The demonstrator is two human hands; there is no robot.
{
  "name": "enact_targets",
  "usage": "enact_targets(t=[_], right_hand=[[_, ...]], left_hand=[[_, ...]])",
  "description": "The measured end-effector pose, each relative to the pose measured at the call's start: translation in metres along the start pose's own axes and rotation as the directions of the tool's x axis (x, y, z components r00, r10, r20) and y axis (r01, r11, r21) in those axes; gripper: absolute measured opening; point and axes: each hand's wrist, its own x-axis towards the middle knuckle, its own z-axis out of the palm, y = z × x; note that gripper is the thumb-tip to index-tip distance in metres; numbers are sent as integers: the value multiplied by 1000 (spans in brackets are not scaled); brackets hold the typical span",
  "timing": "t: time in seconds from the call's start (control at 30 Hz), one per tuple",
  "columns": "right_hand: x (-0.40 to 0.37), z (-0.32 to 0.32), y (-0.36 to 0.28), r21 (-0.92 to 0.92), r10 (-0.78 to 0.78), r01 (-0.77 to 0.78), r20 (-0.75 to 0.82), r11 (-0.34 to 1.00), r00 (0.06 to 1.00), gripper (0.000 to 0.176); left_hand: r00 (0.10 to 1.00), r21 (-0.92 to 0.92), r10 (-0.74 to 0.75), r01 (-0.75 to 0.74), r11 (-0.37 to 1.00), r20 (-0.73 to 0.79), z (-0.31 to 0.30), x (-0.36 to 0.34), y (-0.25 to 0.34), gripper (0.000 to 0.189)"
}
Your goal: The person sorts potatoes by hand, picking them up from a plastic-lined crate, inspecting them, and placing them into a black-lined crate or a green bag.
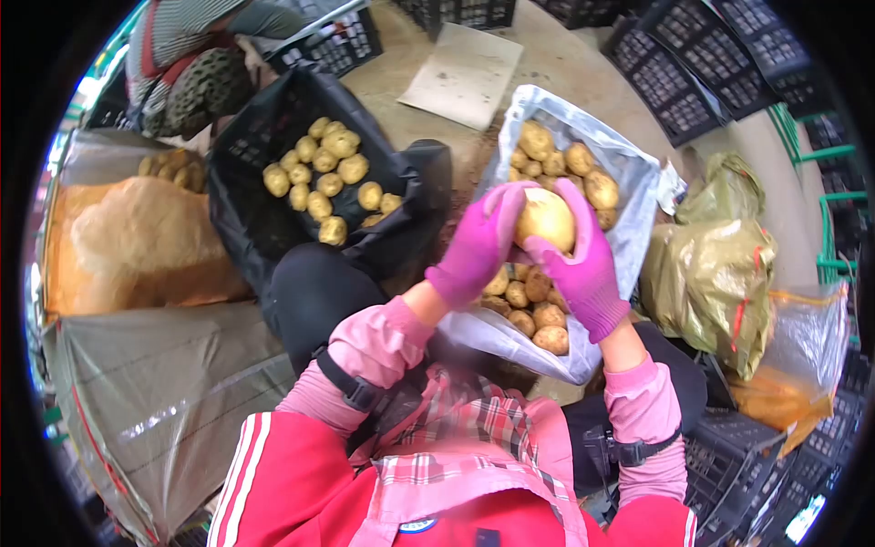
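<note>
A large pale yellow potato [546, 221] is held between my two hands, above a crate lined with whitish plastic [638, 196]. My left hand [478, 239], in a magenta knit glove, closes on the potato's left side. From the right and below, my right hand [583, 264], gloved alike, grips the same potato. Under my hands the lined crate holds many loose potatoes [550, 315], partly hidden by my hands and wrists. To the left, a crate lined with black plastic [260, 223] holds several cleaner-looking potatoes [328, 159] on its bottom.
Another person [205, 87] bends over at the upper left. A flat pale board [465, 75] lies on the floor ahead. Black plastic crates [670, 68] stand at the upper right. Filled greenish sacks [715, 283] sit at right, an orange mesh bag [150, 242] at left.
</note>
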Motion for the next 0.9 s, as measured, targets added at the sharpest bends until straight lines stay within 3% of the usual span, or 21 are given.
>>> enact_targets(t=[0.03, 0.1, 0.2, 0.3, 0.33, 0.43, 0.47, 0.5, 0.53, 0.57, 0.6, 0.67, 0.73, 0.8, 0.83, 0.87, 0.9], right_hand=[[4, -1, 1, -232, -111, 114, 26, 966, 993, 78], [0, -1, -11, -54, -17, 23, 108, 998, 994, 74], [-3, 5, -17, 16, -84, 83, 131, 996, 988, 73], [-9, 15, -9, -148, -184, 204, 134, 968, 974, 73], [-12, 21, -6, -124, -192, 205, 106, 971, 976, 72], [-19, 31, -22, -294, -249, 277, 128, 915, 960, 70], [-18, 31, -24, -438, -364, 399, 165, 805, 917, 61], [-21, 27, -24, -473, -376, 414, 177, 778, 910, 57], [-23, 27, -21, -505, -384, 425, 188, 751, 904, 54], [-26, 29, -17, -530, -393, 435, 199, 727, 898, 50], [-25, 33, -12, -505, -461, 483, 178, 715, 869, 38], [-27, 37, -20, -429, -487, 496, 139, 755, 862, 35], [-27, 32, -33, -406, -582, 567, 98, 717, 807, 29], [-33, 23, -39, -388, -593, 578, 94, 718, 800, 26], [-36, 19, -42, -389, -590, 579, 107, 716, 801, 24], [-40, 15, -44, -382, -588, 590, 137, 711, 797, 23], [-44, 12, -45, -370, -590, 604, 165, 706, 790, 22]], left_hand=[[998, 105, -54, 57, 993, -39, -1, -5, 3, 50], [995, 50, -71, 75, 996, -73, -9, -11, 12, 50], [999, -4, -20, 20, 1000, -30, -25, -15, 28, 40], [943, -262, -324, 296, 918, -71, -16, -31, 30, 32], [905, -313, -420, 380, 871, -69, -16, -36, 31, 27], [950, -102, -294, 284, 953, -101, -30, -43, 2, 31], [973, 19, -228, 228, 973, -21, -31, -47, -3, 38], [903, -292, -428, 421, 859, 41, -32, -44, 9, 39], [794, -547, -584, 568, 615, 169, -36, -41, 30, 40], [660, -709, -672, 647, 280, 337, -39, -43, 43, 42], [744, -679, -611, 598, 425, 272, -38, -53, 34, 44], [865, -408, -494, 421, 810, -88, -37, -80, -28, 48], [884, -283, -366, 286, 916, -290, -58, -95, -90, 52], [712, -738, -611, 194, 646, -347, -96, -85, -98, 61], [556, -958, -799, 14, 286, -230, -111, -76, -84, 69], [462, -975, -866, 15, 222, -190, -126, -84, -102, 69], [402, -964, -892, 68, 256, -208, -122, -83, -103, 68]])
